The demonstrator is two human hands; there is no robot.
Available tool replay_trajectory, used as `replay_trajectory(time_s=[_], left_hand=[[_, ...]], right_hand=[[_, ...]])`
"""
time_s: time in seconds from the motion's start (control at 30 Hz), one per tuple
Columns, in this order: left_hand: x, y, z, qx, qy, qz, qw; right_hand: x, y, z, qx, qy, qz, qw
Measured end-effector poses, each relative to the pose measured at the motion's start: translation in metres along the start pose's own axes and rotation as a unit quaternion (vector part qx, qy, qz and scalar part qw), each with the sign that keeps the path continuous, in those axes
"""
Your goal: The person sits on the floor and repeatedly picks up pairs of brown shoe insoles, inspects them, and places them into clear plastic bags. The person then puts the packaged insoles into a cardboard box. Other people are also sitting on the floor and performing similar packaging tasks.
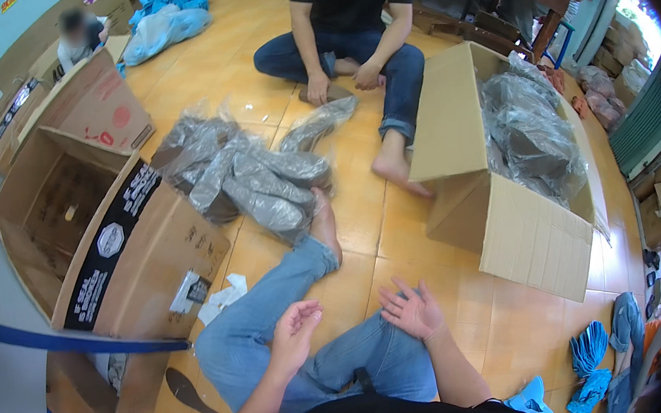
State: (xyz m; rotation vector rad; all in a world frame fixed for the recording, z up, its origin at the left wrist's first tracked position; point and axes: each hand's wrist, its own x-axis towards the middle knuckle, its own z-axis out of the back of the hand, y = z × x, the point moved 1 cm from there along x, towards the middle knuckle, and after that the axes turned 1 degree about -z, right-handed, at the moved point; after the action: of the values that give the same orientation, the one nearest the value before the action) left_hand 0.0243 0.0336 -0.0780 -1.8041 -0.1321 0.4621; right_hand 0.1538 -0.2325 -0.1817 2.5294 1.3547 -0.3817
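Observation:
My left hand [296, 333] hovers over my crossed legs in blue jeans. Its fingers are curled loosely together, and nothing shows in them. Beside my knee, my right hand [413, 311] is held palm up with its fingers spread and nothing in it. Ahead lies a pile of grey-brown, sole-shaped pieces in clear plastic bags [243, 173], next to my bare foot. One dark insole [192, 398] lies bare on the floor at my left. Across from me, a seated person's hands [319, 87] are at another grey-brown bagged piece [319, 124].
An open cardboard box [147, 274] stands at left, crossed by a blue bar [57, 336]. At right, another open box [530, 240] holds plastic-wrapped grey pieces [530, 131]. Blue cloth bundles [588, 349] lie at lower right. White paper [222, 300] rests by my knee.

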Motion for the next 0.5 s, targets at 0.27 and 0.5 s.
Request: replay_trajectory(time_s=[0.27,0.5], left_hand=[[0.164,0.041,0.031,0.059,-0.189,0.065,0.978],[0.283,0.086,0.087,-0.141,-0.303,0.137,0.933]], right_hand=[[-0.001,0.007,-0.007,-0.049,0.011,-0.027,0.998],[0.001,0.013,-0.003,0.009,0.046,-0.055,0.997]])
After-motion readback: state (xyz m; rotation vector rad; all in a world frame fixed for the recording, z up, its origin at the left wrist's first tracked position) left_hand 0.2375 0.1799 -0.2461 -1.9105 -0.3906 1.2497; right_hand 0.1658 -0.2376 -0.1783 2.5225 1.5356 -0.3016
